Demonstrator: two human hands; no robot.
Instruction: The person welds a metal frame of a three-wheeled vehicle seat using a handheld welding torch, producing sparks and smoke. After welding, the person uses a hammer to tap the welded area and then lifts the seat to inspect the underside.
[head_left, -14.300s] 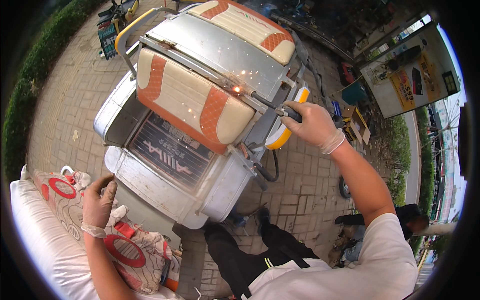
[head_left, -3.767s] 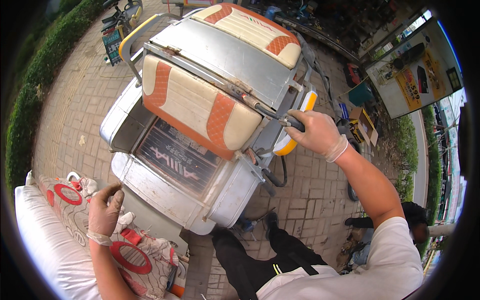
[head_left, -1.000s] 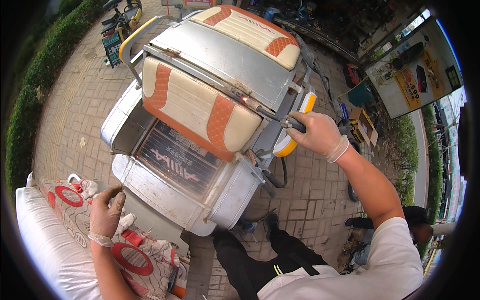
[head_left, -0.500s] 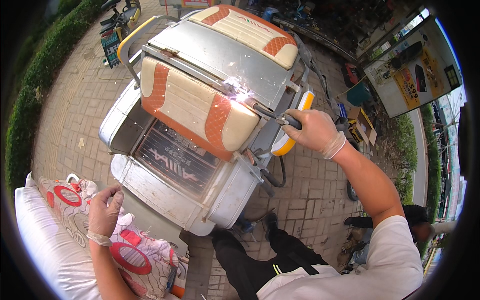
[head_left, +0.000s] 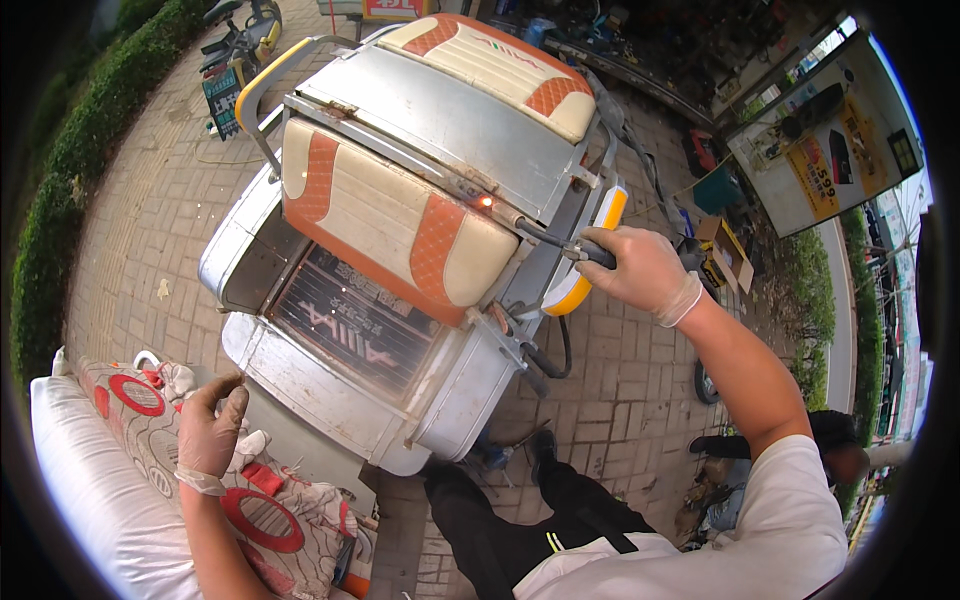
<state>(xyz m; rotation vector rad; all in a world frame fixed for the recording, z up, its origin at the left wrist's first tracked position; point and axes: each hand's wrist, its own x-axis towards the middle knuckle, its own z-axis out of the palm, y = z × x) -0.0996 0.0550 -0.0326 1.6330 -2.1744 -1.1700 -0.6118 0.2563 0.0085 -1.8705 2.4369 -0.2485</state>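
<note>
In my gloved right hand (head_left: 645,270) is the black handle of a welding torch (head_left: 540,234), its nozzle pointing left. A small orange-hot weld spot (head_left: 487,201) glows just off the nozzle's tip, on the rusty metal rail (head_left: 400,150) behind the near seat cushion. That cream and orange seat cushion (head_left: 375,215) sits on a silver metal vehicle body (head_left: 330,385). My gloved left hand (head_left: 210,425) is raised at the lower left, above a patterned cloth (head_left: 265,520). Its fingers curl in with thumb and forefinger close together; whatever they hold, if anything, is too small to make out.
A second cream and orange cushion (head_left: 490,65) lies at the far side of the body. Yellow-edged rails (head_left: 275,80) stick out at its sides. On the brick pavement (head_left: 620,420) at right stands an opened cardboard box (head_left: 728,255). Another person (head_left: 835,450) is at the lower right.
The bright welding arc and its flying sparks have gone out, leaving a glowing orange spot. My right hand and the torch have shifted slightly right and down. My left hand is nearly still.
</note>
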